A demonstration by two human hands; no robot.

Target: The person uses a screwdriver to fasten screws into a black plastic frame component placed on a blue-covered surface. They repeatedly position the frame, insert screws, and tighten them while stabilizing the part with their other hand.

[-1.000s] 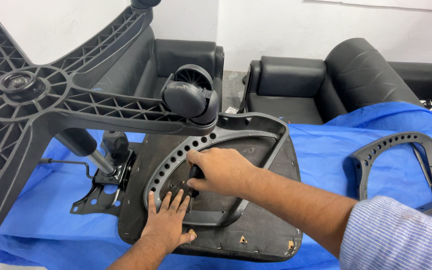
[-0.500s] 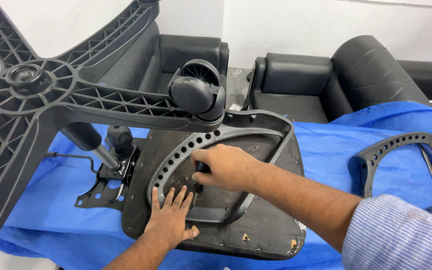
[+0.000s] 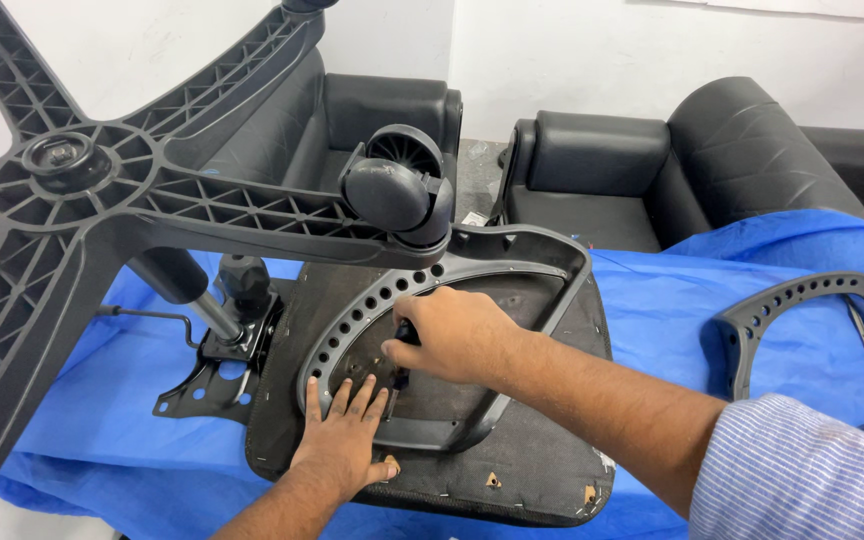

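**Armrest bracket going onto upturned chair seat, screwdriver in right hand**

Nearest the camera: left hand [image 3: 344,440] lies flat, fingers spread, palm down on the near edge of the grey armrest bracket [image 3: 432,330], pinning it to the seat underside [image 3: 542,470]. It grips nothing, just presses.

Right hand [image 3: 452,335] is closed in a fist around a dark tool handle [image 3: 406,332], likely a screwdriver; the tip is hidden under the hand, so contact with a screw cannot be confirmed. Striped sleeve [image 3: 802,470] at bottom right.

The bracket is a curved, perforated loop of hard plastic, lying on the seat at table centre. Judgement: stiff, light, a bit slick, so it would slide unless held down. Best hold is flat pressure on the rim, or fingers through the open loop. The seat looks board-backed with fabric stapled round the edge; heavier, stable lying flat, and best lifted by two opposite edges.

Left of the seat: metal tilt mechanism [image 3: 217,370] with the gas cylinder, carrying the five-star base [image 3: 62,190] tipped up over the table. One caster wheel [image 3: 397,185] hangs just above the bracket. Top-heavy, likely to swing if nudged.

All of it sits on a blue cloth [image 3: 672,300]. A second armrest bracket [image 3: 812,320] lies well apart to the right. Farthest back are black leather armchairs [image 3: 632,160] against a white wall.
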